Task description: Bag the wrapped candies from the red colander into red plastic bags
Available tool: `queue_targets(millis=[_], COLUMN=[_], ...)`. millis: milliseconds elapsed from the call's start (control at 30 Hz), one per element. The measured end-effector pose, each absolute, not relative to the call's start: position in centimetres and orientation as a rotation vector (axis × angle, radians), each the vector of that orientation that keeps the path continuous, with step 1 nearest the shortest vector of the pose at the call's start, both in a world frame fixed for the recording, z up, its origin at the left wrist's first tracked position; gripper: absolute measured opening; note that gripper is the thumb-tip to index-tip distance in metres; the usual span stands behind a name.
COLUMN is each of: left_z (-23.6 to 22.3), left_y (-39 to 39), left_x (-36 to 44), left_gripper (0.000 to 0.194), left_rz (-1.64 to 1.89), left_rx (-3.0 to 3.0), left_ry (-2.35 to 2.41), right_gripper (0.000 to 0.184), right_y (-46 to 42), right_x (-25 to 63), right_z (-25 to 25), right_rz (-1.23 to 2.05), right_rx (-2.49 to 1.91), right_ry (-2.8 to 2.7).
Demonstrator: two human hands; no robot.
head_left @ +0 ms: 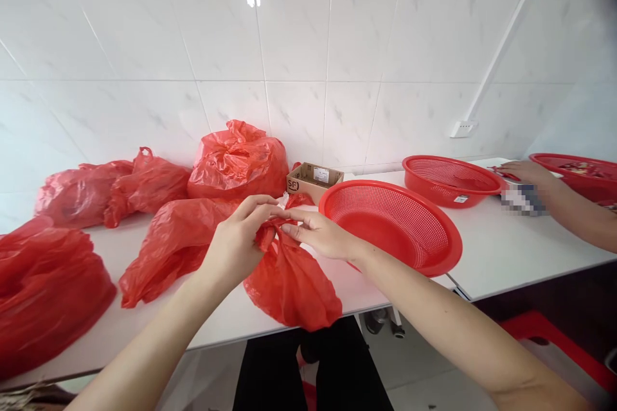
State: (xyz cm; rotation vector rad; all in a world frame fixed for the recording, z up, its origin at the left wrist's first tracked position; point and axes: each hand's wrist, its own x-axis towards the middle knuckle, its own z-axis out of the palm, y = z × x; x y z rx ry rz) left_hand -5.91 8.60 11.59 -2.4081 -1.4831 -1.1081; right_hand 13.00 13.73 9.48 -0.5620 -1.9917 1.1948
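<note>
A small red plastic bag [292, 286] lies at the front edge of the white table [501, 250], bulging and partly hanging over it. My left hand [241, 237] and my right hand [321, 231] both pinch the knotted top of this bag, fingers closed on the twisted handles. An empty red plastic colander [400, 221] stands just to the right of my right hand.
Several other filled red bags [238, 160] lie across the table's left and back. A small cardboard box [314, 181] sits by the tiled wall. A second red colander [450, 180] and a third [578, 173] stand further right, where another person's hand [525, 172] rests.
</note>
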Motion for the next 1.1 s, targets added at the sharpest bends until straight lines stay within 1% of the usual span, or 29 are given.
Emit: queue_targets(millis=[67, 167, 267, 333, 433, 500, 567, 600, 733, 767, 800, 867, 967, 1033, 1100], left_z=[11.0, 10.4, 9.1, 7.9, 6.1, 5.6, 5.7, 5.8, 5.5, 4.9, 4.1, 2.1, -0.6, -1.6, -1.8], left_y=[8.7, 8.2, 6.5, 4.6, 1.8, 0.6, 0.4, 0.7, 3.7, 4.6, 5.5, 6.8, 7.5, 7.3, 7.0], left_x=[-6.0, -6.4, -7.3, -8.1, -9.1, -9.5, -9.5, -9.4, -8.0, -7.6, -7.1, -6.1, -5.1, -4.9, -4.9], left_gripper=[0.033, 0.028, 0.029, 0.025, 0.018, 0.016, 0.018, 0.021, 0.037, 0.040, 0.041, 0.041, 0.040, 0.040, 0.042], left_rz=[-1.162, -1.130, -1.077, -1.064, -1.090, -1.145, -1.236, -1.318, -1.788, -1.827, -1.794, -1.718, -1.616, -1.539, -1.469], left_rx=[-2.429, -2.466, -2.371, -2.319, -2.438, -2.562, -2.612, -2.601, -2.358, -2.292, -2.251, -2.223, -2.196, -2.170, -2.154], left_ry=[-1.359, -1.337, -1.420, -1.481, -1.490, -1.461, -1.525, -1.605, -1.852, -1.856, -1.862, -1.881, -1.936, -1.971, -1.997], right_gripper=[0.029, 0.038, 0.041, 0.041, 0.038, 0.037, 0.036, 0.035, 0.035, 0.034, 0.033, 0.029, 0.021, 0.021, 0.024], right_y=[13.6, 13.6, 14.5, 15.9, 18.4, 19.6, 20.0, 20.0, 18.7, 18.0, 17.1, 14.9, 11.4, 9.9, 9.5], right_x=[13.4, 14.2, 15.1, 15.7, 16.2, 15.9, 15.2, 14.8, 13.1, 12.7, 12.2, 11.2, 9.6, 8.9, 8.8], right_z=[9.9, 10.7, 11.5, 11.8, 11.4, 11.0, 10.6, 10.5, 9.6, 8.9, 8.1, 5.8, 1.6, -0.6, -1.8], right_rz=[1.253, 1.180, 0.951, 0.744, 0.451, 0.372, 0.369, 0.420, 0.912, 0.991, 1.014, 0.949, 0.740, 0.635, 0.610], right_rx=[-0.512, -0.584, -0.780, -1.002, -1.289, -1.336, -1.306, -1.276, -1.092, -1.070, -1.075, -1.136, -1.243, -1.273, -1.295], right_ry=[-2.041, -2.074, -2.129, -2.150, -2.128, -2.108, -2.099, -2.083, -1.823, -1.750, -1.709, -1.686, -1.668, -1.662, -1.718])
